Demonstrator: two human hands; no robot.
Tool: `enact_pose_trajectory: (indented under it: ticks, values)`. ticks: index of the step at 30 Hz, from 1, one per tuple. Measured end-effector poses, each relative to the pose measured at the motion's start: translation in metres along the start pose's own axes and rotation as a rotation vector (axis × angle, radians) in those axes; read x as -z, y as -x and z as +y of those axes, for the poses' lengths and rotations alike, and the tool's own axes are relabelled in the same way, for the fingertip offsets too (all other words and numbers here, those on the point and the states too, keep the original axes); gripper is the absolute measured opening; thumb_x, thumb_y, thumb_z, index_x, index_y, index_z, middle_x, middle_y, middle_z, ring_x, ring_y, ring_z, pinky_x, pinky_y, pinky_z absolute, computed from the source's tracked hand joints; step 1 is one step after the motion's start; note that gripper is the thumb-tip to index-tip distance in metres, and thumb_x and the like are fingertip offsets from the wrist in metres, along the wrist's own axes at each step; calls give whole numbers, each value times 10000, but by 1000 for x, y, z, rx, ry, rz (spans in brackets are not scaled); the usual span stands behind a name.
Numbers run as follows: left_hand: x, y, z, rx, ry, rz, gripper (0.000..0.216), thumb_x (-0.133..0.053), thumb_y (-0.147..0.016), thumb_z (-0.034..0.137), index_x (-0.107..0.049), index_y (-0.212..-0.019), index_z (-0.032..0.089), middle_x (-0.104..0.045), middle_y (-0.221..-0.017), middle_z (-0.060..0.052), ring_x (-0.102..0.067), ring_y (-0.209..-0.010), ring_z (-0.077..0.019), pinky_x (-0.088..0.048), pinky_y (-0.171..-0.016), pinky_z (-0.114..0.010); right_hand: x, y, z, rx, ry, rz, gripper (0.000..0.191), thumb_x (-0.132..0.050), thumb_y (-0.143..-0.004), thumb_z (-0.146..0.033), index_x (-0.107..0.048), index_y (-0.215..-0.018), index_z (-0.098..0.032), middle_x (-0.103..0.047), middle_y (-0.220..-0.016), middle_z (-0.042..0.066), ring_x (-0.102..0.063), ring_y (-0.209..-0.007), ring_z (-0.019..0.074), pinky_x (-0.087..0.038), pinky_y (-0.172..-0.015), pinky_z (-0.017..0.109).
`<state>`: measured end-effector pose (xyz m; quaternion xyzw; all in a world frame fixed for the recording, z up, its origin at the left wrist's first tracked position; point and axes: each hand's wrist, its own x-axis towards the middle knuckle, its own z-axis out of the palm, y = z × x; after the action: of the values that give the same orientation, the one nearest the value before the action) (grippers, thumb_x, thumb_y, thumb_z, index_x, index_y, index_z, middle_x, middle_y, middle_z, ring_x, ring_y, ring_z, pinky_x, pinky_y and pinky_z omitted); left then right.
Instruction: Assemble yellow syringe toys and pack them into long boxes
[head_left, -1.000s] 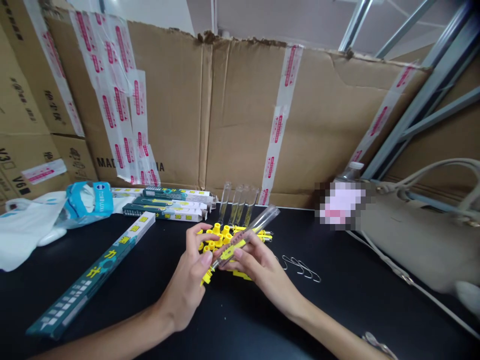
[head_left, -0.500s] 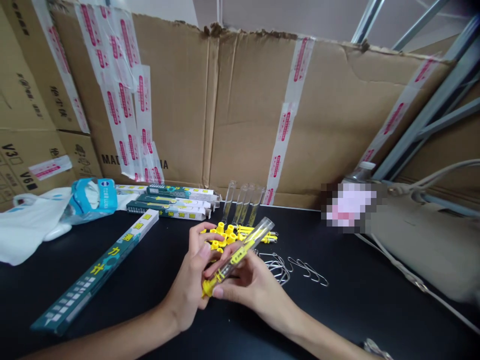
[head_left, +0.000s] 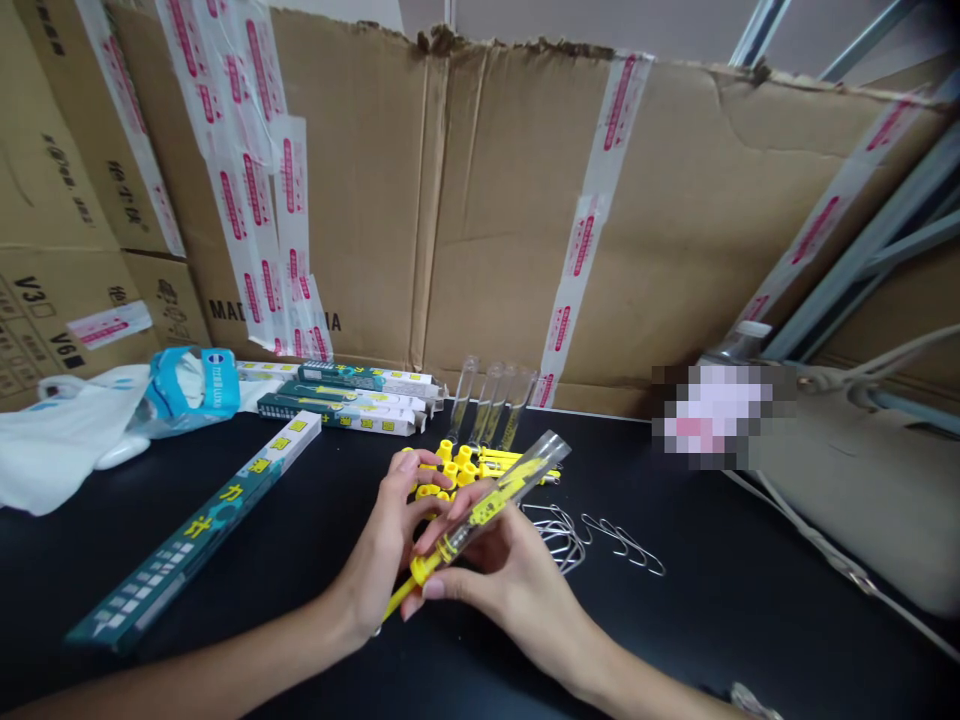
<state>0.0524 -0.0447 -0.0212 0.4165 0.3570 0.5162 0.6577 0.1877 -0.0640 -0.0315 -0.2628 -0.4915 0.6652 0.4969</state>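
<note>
Far left, a long box [head_left: 202,530] lies flat on the dark surface [head_left: 285,640], well apart from the work.

Left hand [head_left: 386,560]: fingers curled shut round the lower end of a clear tube [head_left: 504,493], from the near-left side. A yellow rod [head_left: 397,598] pokes out of that end, below the fingers.

The tube is held off the surface, slanting up and away to the right. Its open top is above the heap of yellow caps [head_left: 454,465].

Right hand [head_left: 514,590]: closed on the same tube from beneath, thumb by the yellow end, fingers along the barrel.

Handling, as judged: light, stiff, thin-walled plastic. It looks smooth and likely slippery, and a hard squeeze could crack it. The best hold is on the barrel, not the sliding rod.

Right of the hands, wire hooks [head_left: 600,535] lie on the surface, near but not touched. Empty tubes [head_left: 491,400] lie behind the caps.
</note>
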Motion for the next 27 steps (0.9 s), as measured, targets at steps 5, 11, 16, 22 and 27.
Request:
enact_pose_trajectory:
  ticks: [5, 11, 16, 22, 27]
  values:
    - [5, -6, 12, 88, 24, -180, 459, -470, -859, 658, -526, -1016, 231, -549, -944, -41, -595, -822, -243, -530, -431, -273, 11, -1, -14, 21, 3, 26, 491, -888, -640, -166, -494, -925, -235, -723, -875, -28, -714, -677, 164, -611, -684, 337]
    - [15, -5, 24, -61, -302, -283, 430, -406, -972, 546, -620, -1036, 178, -654, -940, -79, -629, -950, -248, -531, -760, -337, 31, -5, -33, 30, 142, 96, 507, -898, -623, -170, -501, -931, -240, -747, -886, -17, -712, -872, 164, -563, -861, 323]
    - [18, -1, 20, -78, -548, -372, 401, -429, -984, 507, -637, -1103, 185, -692, -871, -53, -662, -799, -207, -499, -742, -322, 48, -9, -44, 92, 210, 144, 503, -888, -645, -193, -496, -957, -239, -739, -895, -7, -702, -867, 168, -558, -832, 335]
    - [18, -1, 12, -74, -694, -444, 320, -532, -951, 471, -657, -1062, 198, -738, -824, -19, -657, -779, -186, -480, -735, -286, 59, -11, -53, 140, 256, 176, 488, -865, -674, -183, -491, -982, -238, -732, -902, 0, -693, -863, 174, -559, -817, 352]
    - [17, -4, 10, -89, -727, -450, 368, -456, -981, 430, -706, -910, 169, -757, -688, -25, -667, -726, -189, -478, -710, -268, 56, -9, -52, 86, 228, 110, 480, -862, -678, -179, -488, -972, -242, -733, -926, 4, -702, -910, 188, -546, -867, 374]
